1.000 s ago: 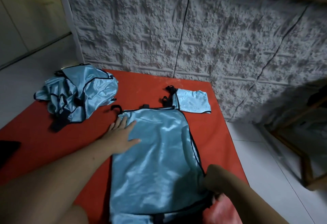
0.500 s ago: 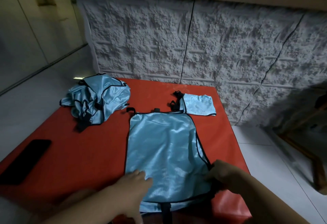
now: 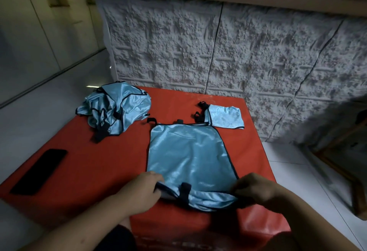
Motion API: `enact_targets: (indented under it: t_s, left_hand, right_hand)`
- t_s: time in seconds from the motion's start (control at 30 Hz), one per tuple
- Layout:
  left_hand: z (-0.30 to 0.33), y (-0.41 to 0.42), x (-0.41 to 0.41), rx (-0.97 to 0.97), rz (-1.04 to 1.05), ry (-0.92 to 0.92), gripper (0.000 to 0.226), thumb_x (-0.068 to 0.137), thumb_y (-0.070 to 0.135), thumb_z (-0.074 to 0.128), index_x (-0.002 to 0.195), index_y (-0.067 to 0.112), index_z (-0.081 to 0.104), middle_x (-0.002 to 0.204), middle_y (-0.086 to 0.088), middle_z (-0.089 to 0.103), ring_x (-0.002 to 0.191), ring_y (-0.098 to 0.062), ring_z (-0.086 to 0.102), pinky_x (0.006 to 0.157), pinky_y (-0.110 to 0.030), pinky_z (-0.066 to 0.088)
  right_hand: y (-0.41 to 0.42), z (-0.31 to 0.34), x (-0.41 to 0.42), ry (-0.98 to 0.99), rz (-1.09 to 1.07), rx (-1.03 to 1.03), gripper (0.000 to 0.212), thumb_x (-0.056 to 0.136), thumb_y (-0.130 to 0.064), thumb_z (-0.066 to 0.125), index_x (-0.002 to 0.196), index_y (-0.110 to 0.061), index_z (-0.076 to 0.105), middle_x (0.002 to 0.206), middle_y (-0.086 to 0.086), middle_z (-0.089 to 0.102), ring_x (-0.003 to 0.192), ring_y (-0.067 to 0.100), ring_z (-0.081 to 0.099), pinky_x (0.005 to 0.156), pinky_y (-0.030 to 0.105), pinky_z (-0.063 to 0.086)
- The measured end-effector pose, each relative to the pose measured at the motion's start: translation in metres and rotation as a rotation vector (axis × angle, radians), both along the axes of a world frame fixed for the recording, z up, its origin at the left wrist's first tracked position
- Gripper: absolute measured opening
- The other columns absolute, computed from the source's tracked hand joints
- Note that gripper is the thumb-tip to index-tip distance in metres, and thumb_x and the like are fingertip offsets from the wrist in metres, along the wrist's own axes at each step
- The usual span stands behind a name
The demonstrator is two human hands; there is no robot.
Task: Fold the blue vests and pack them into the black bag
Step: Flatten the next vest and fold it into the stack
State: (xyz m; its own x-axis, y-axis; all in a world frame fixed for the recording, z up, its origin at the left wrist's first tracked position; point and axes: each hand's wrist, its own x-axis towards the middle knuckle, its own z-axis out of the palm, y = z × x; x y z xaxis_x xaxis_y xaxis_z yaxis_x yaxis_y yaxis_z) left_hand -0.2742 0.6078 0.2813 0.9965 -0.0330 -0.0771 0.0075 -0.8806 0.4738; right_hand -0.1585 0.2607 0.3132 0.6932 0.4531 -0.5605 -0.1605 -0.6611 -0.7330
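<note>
A shiny blue vest (image 3: 188,155) with black trim lies flat on the red surface (image 3: 103,163), folded lengthwise. My left hand (image 3: 141,191) grips its near left corner, and my right hand (image 3: 252,189) pinches its near right corner; the near hem is lifted and bunched between them. A small folded blue vest (image 3: 224,116) lies at the far right. A crumpled heap of blue vests (image 3: 117,109) sits at the far left. No black bag is in view.
A black phone (image 3: 39,171) lies on the left side of the red surface. A rough white wall (image 3: 238,52) stands right behind it. White floor tiles (image 3: 297,171) and a wooden frame (image 3: 341,163) are on the right.
My left hand has come from the vest's far left edge down to its near left corner. Both hands now hold the near hem, raised off the surface. The view has tilted up.
</note>
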Motion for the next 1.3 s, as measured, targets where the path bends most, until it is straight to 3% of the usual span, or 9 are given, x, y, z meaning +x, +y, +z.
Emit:
enact_targets:
  t_s: [0.1,0.2,0.33,0.47,0.53,0.67,0.87,1.03,1.3]
  left_hand:
    - [0.004,0.006,0.001,-0.135,0.136,-0.012,0.023,0.084,0.017,0.063,0.100,0.033,0.059,0.073,0.007,0.064,0.058,-0.005,0.057,0.056,-0.021,0.044]
    - [0.006,0.011,0.001,-0.179,0.170,-0.033,0.027,0.087,0.014,0.069,0.085,0.037,0.056,0.074,0.006,0.065,0.062,-0.004,0.058,0.059,-0.024,0.047]
    - [0.017,0.009,-0.002,-0.223,0.108,-0.040,0.018,0.092,0.013,0.070,0.091,0.030,0.064,0.071,0.013,0.059,0.066,0.008,0.056,0.059,-0.012,0.040]
    - [0.027,0.013,-0.010,-0.257,0.076,-0.054,0.019,0.095,0.013,0.068,0.089,0.031,0.067,0.070,0.017,0.063,0.070,0.010,0.059,0.062,-0.009,0.040]
    - [0.031,0.020,-0.014,-0.247,0.035,-0.023,0.023,0.093,0.014,0.069,0.084,0.035,0.067,0.074,0.024,0.066,0.071,0.005,0.060,0.064,-0.011,0.041]
    - [0.035,0.038,-0.020,-0.246,-0.034,0.048,0.025,0.086,0.017,0.076,0.078,0.040,0.070,0.077,0.022,0.067,0.068,0.001,0.058,0.065,-0.014,0.043]
    - [0.046,0.055,0.011,-0.268,-0.117,0.123,0.021,0.083,0.014,0.075,0.078,0.034,0.072,0.072,0.013,0.068,0.062,0.001,0.055,0.062,-0.018,0.043]
    - [0.041,0.061,0.086,-0.461,0.046,0.006,0.020,0.087,0.001,0.075,0.080,0.020,0.072,0.049,0.015,0.055,0.044,0.003,0.042,0.049,-0.013,0.031]
    - [-0.003,0.071,0.202,-0.427,0.241,-0.211,0.015,0.088,0.004,0.074,0.084,0.018,0.073,0.076,0.009,0.068,0.064,0.007,0.057,0.064,-0.013,0.041]
  right_hand:
    - [0.000,0.001,-0.005,-0.054,0.109,-0.068,0.039,0.071,-0.011,0.087,0.109,-0.006,0.076,0.092,0.005,0.076,0.081,0.017,0.070,0.078,0.030,0.058]
    - [0.009,0.001,-0.010,-0.232,0.307,-0.366,0.059,0.065,-0.016,0.094,0.118,-0.022,0.069,0.107,-0.007,0.073,0.097,0.009,0.069,0.085,0.021,0.055]
    - [0.023,-0.003,-0.027,-0.434,0.439,-0.625,0.047,0.077,-0.018,0.084,0.119,-0.025,0.064,0.111,-0.006,0.064,0.096,0.010,0.058,0.073,0.013,0.039]
    - [0.017,-0.010,-0.036,-0.613,0.412,-0.485,0.020,0.081,-0.029,0.073,0.073,-0.039,0.058,0.075,-0.020,0.054,0.079,0.001,0.055,0.058,0.003,0.032]
    - [0.009,-0.009,-0.040,-0.675,0.434,-0.417,0.004,0.081,-0.031,0.073,0.082,-0.035,0.070,0.080,-0.023,0.050,0.075,-0.004,0.053,0.065,0.001,0.033]
    - [-0.005,-0.013,-0.048,-0.756,0.480,-0.316,0.023,0.079,-0.048,0.067,0.100,-0.039,0.071,0.110,-0.028,0.040,0.093,-0.011,0.049,0.084,0.002,0.035]
    - [0.009,-0.004,-0.029,-0.689,0.241,-0.043,0.007,0.075,-0.027,0.063,0.078,-0.032,0.068,0.077,-0.019,0.066,0.070,-0.007,0.059,0.068,0.022,0.050]
    - [0.030,-0.004,0.042,-0.532,-0.119,0.207,0.026,0.086,0.009,0.061,0.076,-0.013,0.069,0.063,-0.002,0.061,0.063,0.005,0.049,0.057,0.028,0.039]
    - [0.063,-0.042,0.175,-0.607,-0.404,0.065,0.033,0.094,-0.018,0.067,0.064,-0.011,0.056,0.053,-0.008,0.048,0.050,0.010,0.040,0.051,0.028,0.032]
